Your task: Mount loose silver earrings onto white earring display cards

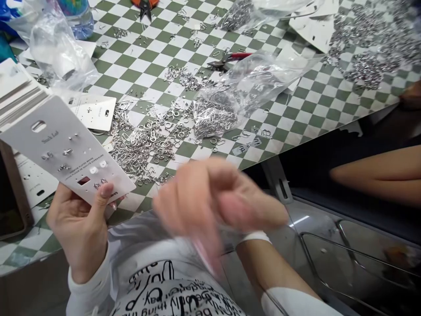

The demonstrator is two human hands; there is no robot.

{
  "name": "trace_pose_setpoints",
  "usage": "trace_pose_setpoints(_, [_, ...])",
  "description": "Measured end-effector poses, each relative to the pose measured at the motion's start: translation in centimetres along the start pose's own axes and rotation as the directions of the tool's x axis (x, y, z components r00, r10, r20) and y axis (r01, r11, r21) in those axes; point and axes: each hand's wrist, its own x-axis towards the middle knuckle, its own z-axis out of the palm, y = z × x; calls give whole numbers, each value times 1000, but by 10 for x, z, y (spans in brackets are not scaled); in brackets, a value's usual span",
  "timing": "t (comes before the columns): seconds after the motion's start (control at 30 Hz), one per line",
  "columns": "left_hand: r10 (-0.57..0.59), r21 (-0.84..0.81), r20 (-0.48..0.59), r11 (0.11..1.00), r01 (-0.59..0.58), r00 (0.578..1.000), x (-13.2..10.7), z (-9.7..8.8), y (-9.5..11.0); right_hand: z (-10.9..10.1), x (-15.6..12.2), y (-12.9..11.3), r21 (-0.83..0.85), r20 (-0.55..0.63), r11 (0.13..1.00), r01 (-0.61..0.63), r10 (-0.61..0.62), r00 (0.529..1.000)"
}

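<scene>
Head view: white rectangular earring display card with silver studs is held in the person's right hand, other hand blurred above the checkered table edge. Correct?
Not quite: the white rectangular earring display card is in the left hand, not the right, as the head view shows. The right hand is the blurred one, above the edge of the green-and-white checkered table.

White matt paper earring card (36,151); polished silver-toned metal jewellery rings (141,147); clear glossy plastic bag (259,81); smooth green-and-white checked counter (305,96).
</scene>
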Motion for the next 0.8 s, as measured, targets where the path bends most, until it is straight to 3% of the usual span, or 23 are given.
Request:
trace_pose_setpoints(0.07, [57, -21, -18, 998, -57, 998, 1, 0, -3, -34, 24, 6, -141, -226, 988, 60, -91, 970])
trace_pose_setpoints(0.1, [71, -30, -27, 997, -71, 997, 1, 0, -5, -49, 33, 9, -286, -363, 958, 17, -125, 923])
trace_pose_setpoints(0.17, [77, -52, -37, 995, -79, 996, 3, -1, -8, -72, 45, 14, -482, -449, 865, -137, -110, 887])
trace_pose_setpoints(0.23, [78, -66, -40, 995, -81, 996, 3, -1, -9, -83, 52, 19, -558, -430, 800, -218, -54, 901])
trace_pose_setpoints(0.37, [74, -46, -45, 996, -76, 996, 3, 0, -6, -84, 60, 27, -637, -343, 735, -234, 2, 939])
trace_pose_setpoints(0.53, [122, -23, -42, 992, -123, 992, 3, 0, -7, -80, 61, 31, -583, -260, 793, -179, 27, 965])
trace_pose_setpoints(0.7, [76, 35, 12, 996, -76, 997, 0, -5, -7, -86, 50, 26, -415, -418, 884, -213, 22, 908])
trace_pose_setpoints(0.8, [61, 42, 16, 997, -62, 998, -2, -6, -7, -88, 48, 26, -480, -489, 851, -211, -61, 870])
